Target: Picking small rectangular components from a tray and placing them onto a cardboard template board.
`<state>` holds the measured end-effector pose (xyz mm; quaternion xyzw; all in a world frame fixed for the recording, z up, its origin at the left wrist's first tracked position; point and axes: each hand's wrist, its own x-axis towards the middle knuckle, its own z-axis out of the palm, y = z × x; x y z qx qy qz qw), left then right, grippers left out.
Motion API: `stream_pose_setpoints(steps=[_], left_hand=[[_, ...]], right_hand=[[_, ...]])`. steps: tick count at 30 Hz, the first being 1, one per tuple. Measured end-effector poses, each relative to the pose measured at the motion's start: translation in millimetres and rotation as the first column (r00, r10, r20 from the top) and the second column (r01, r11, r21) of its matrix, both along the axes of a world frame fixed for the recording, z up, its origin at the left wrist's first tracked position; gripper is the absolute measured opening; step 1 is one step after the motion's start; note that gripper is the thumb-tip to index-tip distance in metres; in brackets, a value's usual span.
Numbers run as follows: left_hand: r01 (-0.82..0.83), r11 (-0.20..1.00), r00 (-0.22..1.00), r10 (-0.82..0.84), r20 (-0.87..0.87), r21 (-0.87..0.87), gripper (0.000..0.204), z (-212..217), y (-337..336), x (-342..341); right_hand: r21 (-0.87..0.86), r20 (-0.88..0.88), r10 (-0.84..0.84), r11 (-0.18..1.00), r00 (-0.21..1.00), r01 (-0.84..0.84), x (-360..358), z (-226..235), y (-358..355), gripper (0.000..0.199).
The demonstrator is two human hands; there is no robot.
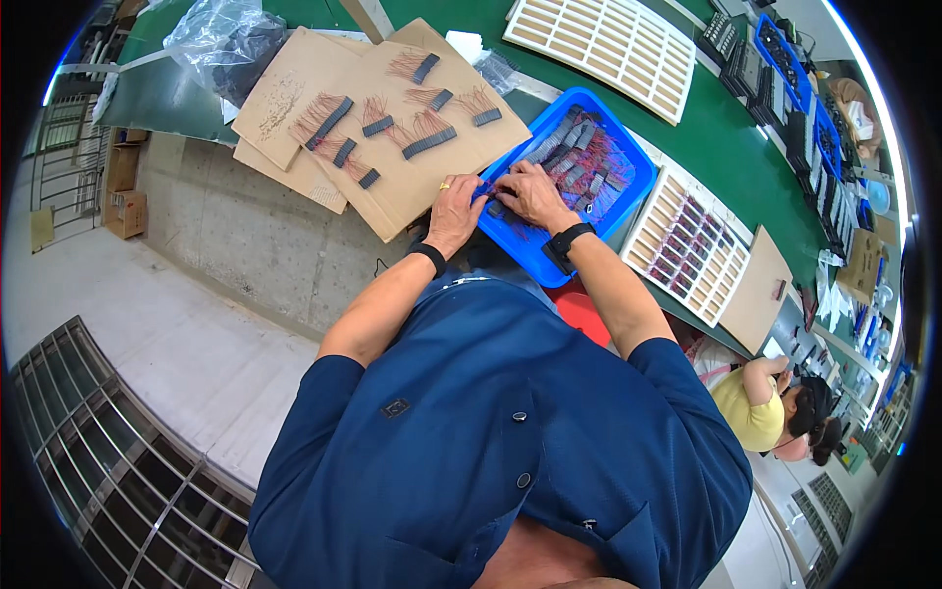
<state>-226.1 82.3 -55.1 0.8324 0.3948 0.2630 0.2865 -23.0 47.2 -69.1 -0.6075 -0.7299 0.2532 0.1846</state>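
1. Your left hand (453, 211) rests at the near-left rim of the blue tray (520, 250), fingers curled over the edge. They seem pinched on a small dark part, but your knuckles hide it, so I cannot tell the grip for sure.
2. Your right hand (531, 193) lies just beside it, inside the tray, fingertips together on a small black comb (497, 208) with red wires. Keep that pinch on the plastic body, not the fine leads.
3. The rest of the combs (579, 157) lie heaped in the tray's far half. Draw one at a time so the wires do not snag.
4. To the left, on the cardboard (392, 128), sorted combs (428, 141) lie in rows with leads fanned one way. Match that direction.
5. To the right, the white grid rack (677, 221) already holds some pieces. A second grid (603, 44) lies farther back.
6. Work low over the tray so anything that slips falls back in.
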Motion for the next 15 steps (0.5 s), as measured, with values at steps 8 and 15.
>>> stream_pose_setpoints(steps=[8, 15], left_hand=[[-0.140, 0.958, 0.986, 0.158, 0.051, -0.249, 0.028, 1.8, -4.3, -9.4], [-0.120, 0.954, 0.981, 0.156, 0.113, -0.276, 0.024, 11.0, -1.9, -16.1]], right_hand=[[-0.033, 0.035, 0.047, 0.998, 0.998, -0.046, -5.9, 5.0, 4.6, 0.023], [0.109, -0.051, 0.099, 0.990, 0.994, -0.093, -2.7, 17.5, 3.2, 0.020]])
